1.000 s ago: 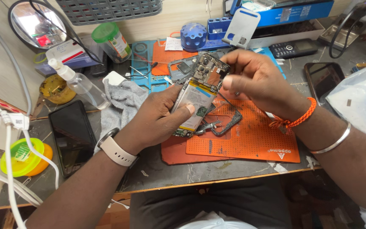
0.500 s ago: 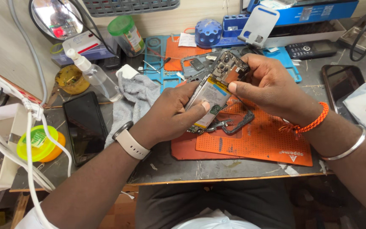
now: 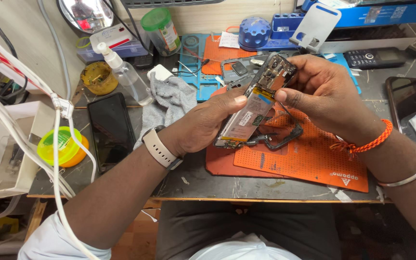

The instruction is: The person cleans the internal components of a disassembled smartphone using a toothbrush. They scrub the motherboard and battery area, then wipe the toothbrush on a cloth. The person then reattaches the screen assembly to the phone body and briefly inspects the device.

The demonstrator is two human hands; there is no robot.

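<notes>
Compared to a moment ago the opened phone (image 3: 258,103) is tilted up higher at frame center over the orange mat (image 3: 309,159) on the desk (image 3: 246,185), left hand (image 3: 208,123) and right hand (image 3: 321,94) both clamped on it, so its insides face up for work.

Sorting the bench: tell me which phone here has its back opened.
The opened phone held in both hands, battery exposed. The black phone left of the grey cloth lies closed.
</notes>
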